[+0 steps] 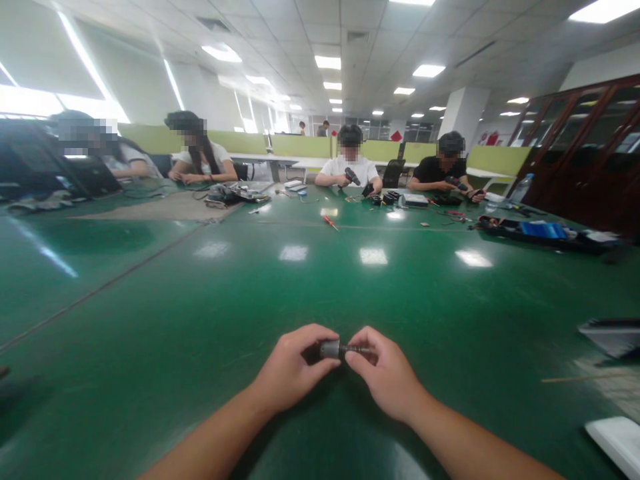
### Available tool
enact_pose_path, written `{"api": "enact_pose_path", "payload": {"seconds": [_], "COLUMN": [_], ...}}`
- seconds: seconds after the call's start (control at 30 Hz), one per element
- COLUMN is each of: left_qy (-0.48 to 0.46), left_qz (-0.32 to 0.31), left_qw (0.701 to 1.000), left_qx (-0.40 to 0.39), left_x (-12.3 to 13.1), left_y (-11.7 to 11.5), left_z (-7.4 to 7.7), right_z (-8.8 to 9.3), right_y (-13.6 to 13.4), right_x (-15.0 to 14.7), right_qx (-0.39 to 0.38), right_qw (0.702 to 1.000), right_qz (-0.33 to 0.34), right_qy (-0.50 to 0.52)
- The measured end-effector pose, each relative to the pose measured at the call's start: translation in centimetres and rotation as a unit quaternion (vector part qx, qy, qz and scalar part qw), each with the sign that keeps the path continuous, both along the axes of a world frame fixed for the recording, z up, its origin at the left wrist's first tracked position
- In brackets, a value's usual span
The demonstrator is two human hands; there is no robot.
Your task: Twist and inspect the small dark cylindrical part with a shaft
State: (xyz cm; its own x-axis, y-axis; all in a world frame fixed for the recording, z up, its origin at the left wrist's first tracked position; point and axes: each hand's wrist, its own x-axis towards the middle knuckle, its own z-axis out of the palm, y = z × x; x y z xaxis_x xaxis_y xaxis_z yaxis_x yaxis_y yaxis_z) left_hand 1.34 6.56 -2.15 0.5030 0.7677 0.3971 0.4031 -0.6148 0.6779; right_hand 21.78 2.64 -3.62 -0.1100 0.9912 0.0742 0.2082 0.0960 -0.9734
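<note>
Because the green desk (320, 287) has a glossy top: hazards, listed by size

1. Desk. Broad and glossy. A round part let go here could roll, its hard surface giving little to stop it.

2. Black tray (500, 232). Long, at the far right, with blue material inside. Well apart from the work; small risk.

3. Left hand (295, 363). Thumb and fingers curled around a metal cylinder. Too light a squeeze could let the smooth side turn or slip.

4. Right hand (385, 367). Thumb and fingertips pinching a ridged shaft. A sideways pull could tilt it out of line.

5. Screwdriver (330, 223). Orange-handled, lying on the far part of the desk; out of harm's way.

6. Metal cylinder (330, 349). Grey, over the near middle of the desk, between the fingers. A loosened grip could drop it.

7. Ridged shaft (353, 349). Dark, slim, just right of the cylinder; whether joined cannot be told. If loose, an uneven tug could separate them suddenly.
</note>
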Motion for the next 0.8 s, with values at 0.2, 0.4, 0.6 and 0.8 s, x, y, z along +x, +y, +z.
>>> {"api": "enact_pose_path", "payload": {"seconds": [0.2,0.4,0.6,0.8], "left_qy": [-0.002,-0.002,-0.002,-0.007], "left_qz": [0.002,-0.001,-0.005,-0.001], "left_qw": [1.000,1.000,1.000,1.000], "left_qx": [0.002,0.011,0.021,0.026], "left_x": [0.06,0.04,-0.08,-0.08], "left_y": [-0.07,0.05,0.07,0.04], "left_z": [0.05,0.00,0.00,0.06], "right_z": [-0.14,-0.16,-0.49,-0.47], "right_y": [-0.01,0.06,0.17,0.23], "right_x": [0.02,0.05,0.09,0.15], "right_qx": [-0.001,-0.001,0.008,0.007], "right_qw": [1.000,1.000,1.000,1.000], "right_qz": [-0.002,0.004,0.003,-0.001], "right_qy": [0.006,0.012,0.014,0.009]}}
